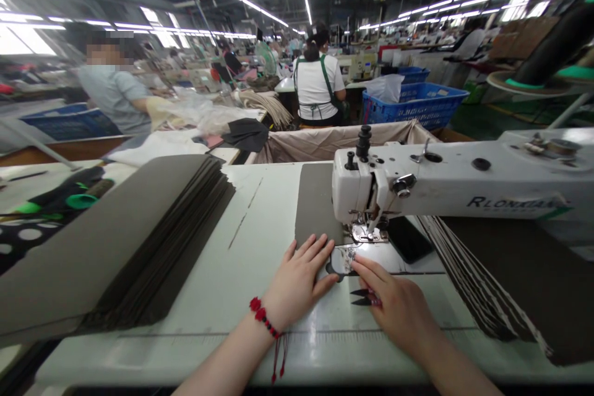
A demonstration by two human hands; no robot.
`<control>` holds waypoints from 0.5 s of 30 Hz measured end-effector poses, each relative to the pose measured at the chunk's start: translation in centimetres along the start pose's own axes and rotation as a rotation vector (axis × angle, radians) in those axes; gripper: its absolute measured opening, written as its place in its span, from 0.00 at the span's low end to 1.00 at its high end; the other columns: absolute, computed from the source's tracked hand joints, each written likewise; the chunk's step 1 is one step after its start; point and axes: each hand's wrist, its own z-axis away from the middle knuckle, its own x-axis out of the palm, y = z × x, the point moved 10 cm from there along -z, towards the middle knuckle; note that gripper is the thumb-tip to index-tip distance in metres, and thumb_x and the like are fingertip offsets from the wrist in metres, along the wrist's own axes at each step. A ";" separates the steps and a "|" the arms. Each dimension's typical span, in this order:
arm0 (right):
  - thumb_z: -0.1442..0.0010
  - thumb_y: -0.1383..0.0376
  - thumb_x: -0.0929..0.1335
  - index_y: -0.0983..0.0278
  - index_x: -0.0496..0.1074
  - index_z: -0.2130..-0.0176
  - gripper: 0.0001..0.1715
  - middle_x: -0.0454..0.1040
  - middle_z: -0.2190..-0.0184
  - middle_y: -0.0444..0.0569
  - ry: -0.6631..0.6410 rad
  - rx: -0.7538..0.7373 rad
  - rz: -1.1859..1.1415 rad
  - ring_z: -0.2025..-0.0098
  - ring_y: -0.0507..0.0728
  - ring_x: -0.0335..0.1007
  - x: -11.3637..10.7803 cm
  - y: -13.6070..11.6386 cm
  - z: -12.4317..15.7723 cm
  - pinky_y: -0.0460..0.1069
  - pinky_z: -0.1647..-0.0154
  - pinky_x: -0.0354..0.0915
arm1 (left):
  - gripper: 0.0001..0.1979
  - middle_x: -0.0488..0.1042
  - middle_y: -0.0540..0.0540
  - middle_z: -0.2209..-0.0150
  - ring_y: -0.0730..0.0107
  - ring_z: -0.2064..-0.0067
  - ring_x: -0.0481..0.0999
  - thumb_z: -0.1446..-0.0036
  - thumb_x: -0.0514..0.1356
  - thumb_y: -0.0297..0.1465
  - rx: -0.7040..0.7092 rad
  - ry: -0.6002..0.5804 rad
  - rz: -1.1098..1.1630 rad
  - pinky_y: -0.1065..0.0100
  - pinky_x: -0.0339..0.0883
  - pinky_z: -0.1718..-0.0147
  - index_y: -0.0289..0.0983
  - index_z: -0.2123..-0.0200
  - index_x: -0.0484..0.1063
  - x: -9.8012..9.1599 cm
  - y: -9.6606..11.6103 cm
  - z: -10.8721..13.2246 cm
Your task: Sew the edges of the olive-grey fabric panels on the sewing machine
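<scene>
The right hand [401,303] is curled around small snips [365,301], fingertips by a metal plate [340,260]. The left hand [301,275] lies flat, fingers a bit apart, on the gray piece [319,201], which is on the bench [260,216] by the white machine [436,176]. The machine says "RLONXIAN"; the end is hard to read. Behind is a tan cloth bin [310,145], its inside hidden. Farther back, a blue basket [417,115] holds a clear bag [384,88].
</scene>
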 end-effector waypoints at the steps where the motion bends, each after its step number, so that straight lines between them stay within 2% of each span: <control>1: 0.48 0.77 0.60 0.55 0.60 0.39 0.39 0.61 0.37 0.43 -0.001 -0.001 -0.004 0.54 0.57 0.73 0.0 0.0 0.0 0.53 0.57 0.69 | 0.29 0.52 0.50 0.33 0.55 0.33 0.51 0.35 0.47 0.49 -0.006 0.002 0.000 0.48 0.47 0.37 0.50 0.34 0.48 0.0 -0.1 -0.1; 15: 0.46 0.76 0.60 0.54 0.59 0.38 0.39 0.61 0.37 0.42 -0.006 0.006 0.014 0.55 0.57 0.73 0.5 0.1 0.0 0.53 0.57 0.69 | 0.26 0.52 0.54 0.34 0.60 0.33 0.51 0.33 0.46 0.47 -0.045 0.045 -0.052 0.49 0.47 0.37 0.51 0.35 0.50 -0.1 -0.5 -0.8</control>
